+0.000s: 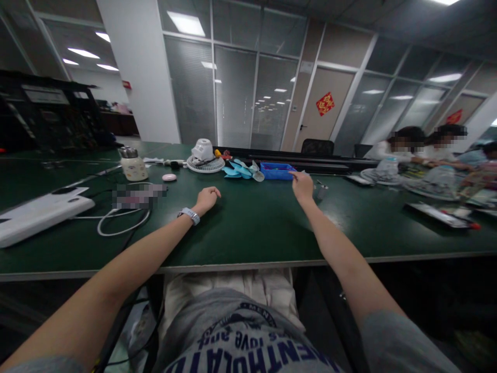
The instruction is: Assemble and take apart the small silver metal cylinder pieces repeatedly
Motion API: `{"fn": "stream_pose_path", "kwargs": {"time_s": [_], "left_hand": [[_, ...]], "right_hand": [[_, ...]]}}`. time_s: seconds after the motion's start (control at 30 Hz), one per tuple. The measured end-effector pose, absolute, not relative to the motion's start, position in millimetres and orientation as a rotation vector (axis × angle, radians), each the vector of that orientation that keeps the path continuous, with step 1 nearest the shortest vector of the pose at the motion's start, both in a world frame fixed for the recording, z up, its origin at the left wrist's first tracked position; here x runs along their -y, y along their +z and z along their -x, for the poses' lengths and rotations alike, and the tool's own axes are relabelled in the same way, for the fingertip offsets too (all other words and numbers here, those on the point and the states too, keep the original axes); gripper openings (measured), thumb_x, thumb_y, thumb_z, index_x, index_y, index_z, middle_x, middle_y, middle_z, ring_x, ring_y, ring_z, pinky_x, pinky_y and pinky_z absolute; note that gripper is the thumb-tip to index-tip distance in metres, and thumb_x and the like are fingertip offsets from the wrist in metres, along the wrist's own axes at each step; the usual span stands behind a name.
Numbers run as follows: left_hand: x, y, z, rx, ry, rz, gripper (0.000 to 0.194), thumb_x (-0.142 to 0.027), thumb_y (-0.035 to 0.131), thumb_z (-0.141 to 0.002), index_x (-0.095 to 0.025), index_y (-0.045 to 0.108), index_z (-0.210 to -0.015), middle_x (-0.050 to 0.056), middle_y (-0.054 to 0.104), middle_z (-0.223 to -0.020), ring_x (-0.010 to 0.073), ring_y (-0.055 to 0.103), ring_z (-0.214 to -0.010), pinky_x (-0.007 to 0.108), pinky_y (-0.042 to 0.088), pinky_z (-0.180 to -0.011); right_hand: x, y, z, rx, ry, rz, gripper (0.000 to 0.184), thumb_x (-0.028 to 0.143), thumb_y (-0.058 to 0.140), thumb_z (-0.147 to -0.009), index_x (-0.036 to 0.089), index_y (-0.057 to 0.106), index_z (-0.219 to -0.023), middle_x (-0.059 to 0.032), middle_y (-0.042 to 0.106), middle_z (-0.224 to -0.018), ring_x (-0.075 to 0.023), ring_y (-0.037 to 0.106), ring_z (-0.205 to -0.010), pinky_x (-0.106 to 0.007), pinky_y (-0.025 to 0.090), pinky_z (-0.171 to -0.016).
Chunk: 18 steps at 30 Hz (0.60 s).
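Note:
My left hand rests on the green table with its fingers curled in, and nothing shows in them. A watch is on that wrist. My right hand is at the near right corner of a blue tray, fingers drawn together and pointing left. Anything small between those fingertips cannot be made out. Light-blue fan blades lie just left of the tray. Beyond my left hand, a white fan lies with its round grille down on the table.
A small metal object stands right of my right hand. On the left are a cream bottle, a pink oval object, a looped white cable and a white device. Other people sit at the far right near fan parts.

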<state>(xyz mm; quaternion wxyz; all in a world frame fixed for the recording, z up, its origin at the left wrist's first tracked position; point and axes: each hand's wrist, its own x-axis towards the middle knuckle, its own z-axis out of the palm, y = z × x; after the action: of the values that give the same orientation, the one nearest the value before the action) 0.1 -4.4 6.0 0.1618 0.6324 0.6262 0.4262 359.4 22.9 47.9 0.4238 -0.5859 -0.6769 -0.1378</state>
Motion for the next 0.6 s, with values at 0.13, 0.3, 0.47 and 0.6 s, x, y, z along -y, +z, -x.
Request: {"fn": "stream_pose_path", "kwargs": {"time_s": [0.13,0.3,0.47,0.6], "left_hand": [[2.8,4.6,0.5,-1.788,1.209,-1.809,0.025,-0.012,0.044,-0.067,-0.021,0.067,-0.065,0.001,0.063,-0.062,0.0177,0.053,-0.060,0.027,0.039,-0.060],[-0.7,1.7,2.7,-1.769,1.214,-1.830,0.026,-0.012,0.043,-0.069,-0.021,0.067,-0.066,0.001,0.065,-0.066,0.0172,0.055,-0.061,0.027,0.040,-0.061],[-1.3,0.7,2.9,-1.766,1.222,-1.817,0.026,-0.013,0.043,-0.068,-0.021,0.068,-0.066,0.002,0.065,-0.065,0.0174,0.054,-0.058,0.028,0.039,-0.060],[0.4,1.8,2.0,-1.768,1.209,-1.808,0.025,-0.012,0.044,-0.068,-0.021,0.067,-0.066,0.001,0.064,-0.064,0.0172,0.053,-0.057,0.028,0.038,-0.059]], "right_hand": [[-26.9,42.1,-420.9,1.428,-0.352,1.648,0.041,0.011,0.043,-0.085,0.013,0.067,-0.118,-0.0132,0.069,-0.111,-0.0244,0.062,-0.101,-0.036,0.043,-0.094],[-28.4,33.0,-436.8,1.375,-0.318,1.710,0.039,0.011,0.048,-0.083,0.016,0.068,-0.116,-0.0118,0.071,-0.104,-0.0239,0.064,-0.097,-0.037,0.044,-0.092],[-34.4,26.1,-438.7,1.395,-0.286,1.689,0.037,0.011,0.048,-0.082,0.015,0.068,-0.113,-0.0107,0.072,-0.102,-0.0218,0.065,-0.094,-0.034,0.045,-0.090],[-38.6,21.7,-442.1,1.402,-0.277,1.656,0.037,0.011,0.045,-0.083,0.016,0.068,-0.112,-0.0103,0.072,-0.104,-0.0211,0.065,-0.096,-0.033,0.045,-0.090]]}}
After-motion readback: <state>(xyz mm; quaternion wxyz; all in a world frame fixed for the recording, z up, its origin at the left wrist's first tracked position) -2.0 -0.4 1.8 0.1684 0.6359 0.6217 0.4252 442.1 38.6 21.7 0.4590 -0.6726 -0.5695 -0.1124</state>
